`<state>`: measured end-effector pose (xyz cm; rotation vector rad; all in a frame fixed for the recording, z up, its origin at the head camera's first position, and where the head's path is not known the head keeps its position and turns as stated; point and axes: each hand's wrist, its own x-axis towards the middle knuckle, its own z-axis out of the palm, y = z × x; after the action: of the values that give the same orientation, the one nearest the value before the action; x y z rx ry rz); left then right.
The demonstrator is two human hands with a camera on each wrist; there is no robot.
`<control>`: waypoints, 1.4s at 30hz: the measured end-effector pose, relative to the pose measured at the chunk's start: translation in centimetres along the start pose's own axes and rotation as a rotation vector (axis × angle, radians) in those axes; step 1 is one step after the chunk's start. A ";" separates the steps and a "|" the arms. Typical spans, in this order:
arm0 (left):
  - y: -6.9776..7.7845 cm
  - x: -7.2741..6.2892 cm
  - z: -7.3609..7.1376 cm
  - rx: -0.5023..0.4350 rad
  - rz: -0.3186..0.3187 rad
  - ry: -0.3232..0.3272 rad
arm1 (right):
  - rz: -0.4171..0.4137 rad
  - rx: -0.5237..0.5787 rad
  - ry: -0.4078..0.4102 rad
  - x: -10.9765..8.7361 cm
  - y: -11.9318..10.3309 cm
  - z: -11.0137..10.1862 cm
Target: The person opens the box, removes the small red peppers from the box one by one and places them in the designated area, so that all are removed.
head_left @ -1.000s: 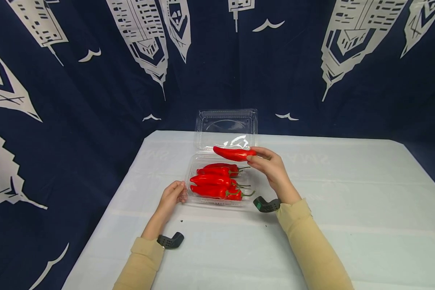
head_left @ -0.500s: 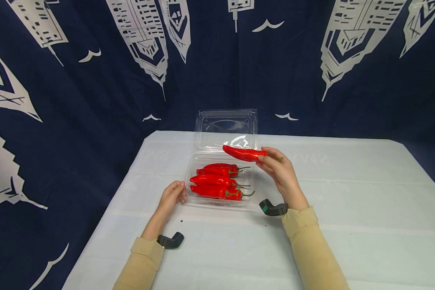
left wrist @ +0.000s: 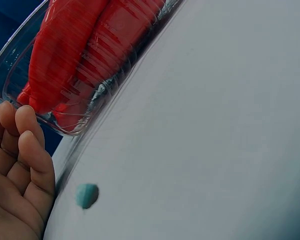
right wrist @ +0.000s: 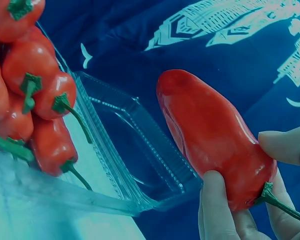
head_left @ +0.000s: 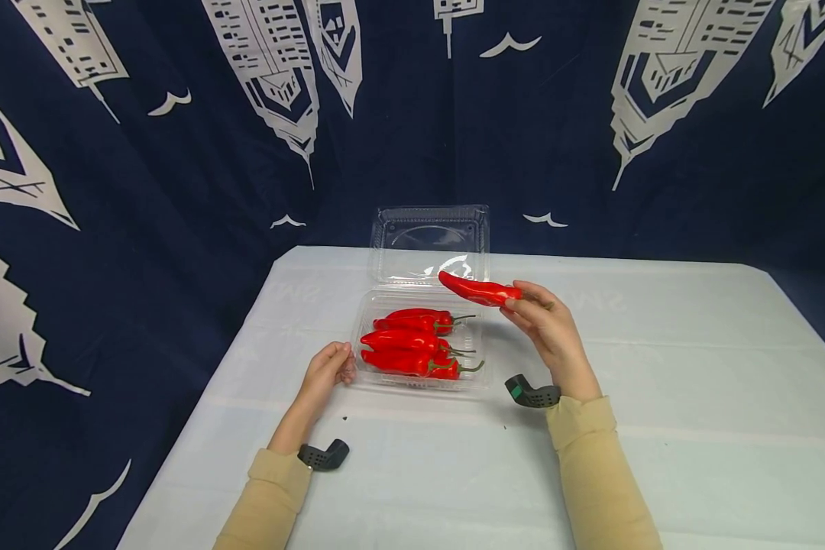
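A long red pepper (head_left: 480,290) with a green stem is pinched near its stem end by my right hand (head_left: 548,325), held above the right side of a clear plastic clamshell box (head_left: 477,386). In the right wrist view, thumb and fingers press on either side of the pepper (right wrist: 210,135). Several more red peppers (head_left: 406,340) lie side by side in the box, stems to the right. My left hand (head_left: 326,370) grips the box's left edge. In the left wrist view, its curled fingers (left wrist: 32,155) are at the box corner (left wrist: 72,131).
The box's clear lid (head_left: 429,244) stands open at the back, hinged to the base. A white cloth covers the table (head_left: 660,397). A dark blue printed curtain (head_left: 543,137) hangs behind. Small dark specks dot the cloth in front of the box.
My right hand has moved to the right, carrying the pepper from over the back of the box toward its right side. The left hand and the box have stayed put.
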<state>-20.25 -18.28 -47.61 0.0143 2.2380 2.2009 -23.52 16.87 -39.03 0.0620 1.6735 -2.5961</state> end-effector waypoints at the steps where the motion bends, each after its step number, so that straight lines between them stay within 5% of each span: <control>1: 0.0 0.0 0.0 -0.003 -0.001 -0.001 | 0.000 0.000 0.004 0.0 -0.1 -0.2; 24: 0.0 -0.1 0.0 -0.006 0.002 -0.007 | 0.013 0.234 0.087 0.0 -1.3 -4.4; 42: -0.1 0.0 0.0 -0.008 0.011 0.000 | 0.034 0.112 0.181 0.1 -1.1 -6.0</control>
<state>-20.27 -18.26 -47.71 0.0275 2.2343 2.2156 -23.69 22.76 -40.54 0.3371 1.5605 -2.7284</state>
